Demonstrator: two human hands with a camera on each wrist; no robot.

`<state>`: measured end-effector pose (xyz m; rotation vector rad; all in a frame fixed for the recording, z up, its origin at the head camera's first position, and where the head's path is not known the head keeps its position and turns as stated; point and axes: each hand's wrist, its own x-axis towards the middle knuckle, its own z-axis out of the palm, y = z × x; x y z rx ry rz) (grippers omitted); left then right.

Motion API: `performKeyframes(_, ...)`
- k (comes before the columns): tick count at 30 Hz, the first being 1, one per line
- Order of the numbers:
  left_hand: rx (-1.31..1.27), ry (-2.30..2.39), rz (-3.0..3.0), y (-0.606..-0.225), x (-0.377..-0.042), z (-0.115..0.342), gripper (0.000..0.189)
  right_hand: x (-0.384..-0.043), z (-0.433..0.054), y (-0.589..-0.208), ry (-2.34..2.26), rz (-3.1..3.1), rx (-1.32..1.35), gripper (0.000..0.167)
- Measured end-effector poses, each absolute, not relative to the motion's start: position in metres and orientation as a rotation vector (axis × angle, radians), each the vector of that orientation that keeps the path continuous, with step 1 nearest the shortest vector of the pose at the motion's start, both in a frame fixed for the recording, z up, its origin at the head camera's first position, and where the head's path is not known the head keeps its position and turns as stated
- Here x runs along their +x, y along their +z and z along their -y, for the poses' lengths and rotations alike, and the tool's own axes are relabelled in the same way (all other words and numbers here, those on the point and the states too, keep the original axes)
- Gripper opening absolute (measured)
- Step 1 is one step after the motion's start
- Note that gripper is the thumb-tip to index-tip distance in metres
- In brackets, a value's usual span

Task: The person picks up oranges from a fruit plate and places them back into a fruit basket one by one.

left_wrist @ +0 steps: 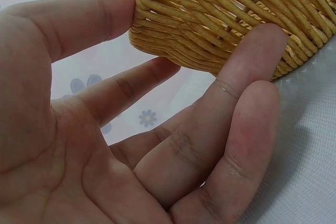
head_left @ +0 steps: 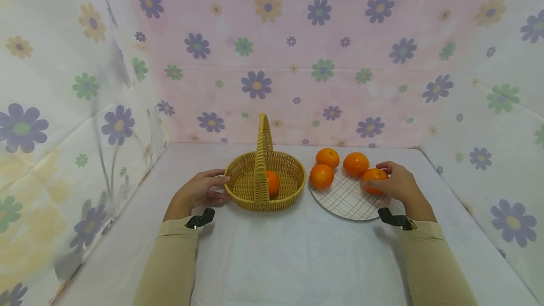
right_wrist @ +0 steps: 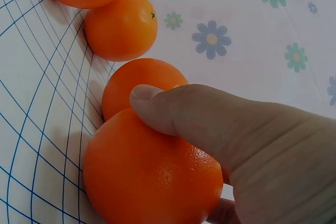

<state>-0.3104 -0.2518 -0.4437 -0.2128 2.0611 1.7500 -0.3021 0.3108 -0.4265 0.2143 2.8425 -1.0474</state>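
Note:
A yellow wicker basket (head_left: pixel 244 204) with a tall arched handle stands on the table, one orange (head_left: pixel 273 183) inside it. My left hand (head_left: pixel 199 190) holds the basket's left end, thumb at the rim and fingers against the woven side (left_wrist: pixel 210 30). On the right, a round white plate (head_left: pixel 344 209) with a grid pattern bears several oranges (head_left: pixel 321 176). My right hand (head_left: pixel 399 182) grips the rightmost orange (right_wrist: pixel 152 171) on the plate. Its thumb (right_wrist: pixel 178 109) lies over the fruit; the other fingers are mostly hidden behind it.
The plate stands just right of the basket. A white cloth covers the table (head_left: pixel 297 259). Flower-printed fabric walls (head_left: pixel 293 51) close off the back and both sides. Small black wrist mounts (head_left: pixel 200 218) sit at both sleeves.

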Motion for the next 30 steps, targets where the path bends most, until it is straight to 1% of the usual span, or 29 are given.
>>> performKeyframes(4,-0.209,1.756,-2.054,-0.444,-0.310,0.252,0.073,-0.302,-0.311,-0.427,-1.036,-2.849,0.216,0.095)
performKeyframes(10,-0.203,1.770,-2.049,-0.444,-0.309,0.255,0.074,-0.301,-0.310,-0.424,-1.030,-2.874,0.198,0.089)
performKeyframes(20,-0.205,1.769,-2.042,-0.447,-0.312,0.255,0.075,-0.297,-0.308,-0.411,-1.045,-2.899,0.141,0.089)
performKeyframes(25,-0.203,1.765,-2.047,-0.447,-0.312,0.255,0.074,-0.295,-0.306,-0.405,-1.063,-2.900,0.148,0.083)
performKeyframes(30,-0.203,1.770,-2.046,-0.447,-0.312,0.255,0.076,-0.292,-0.300,-0.398,-1.085,-2.922,0.130,0.083)
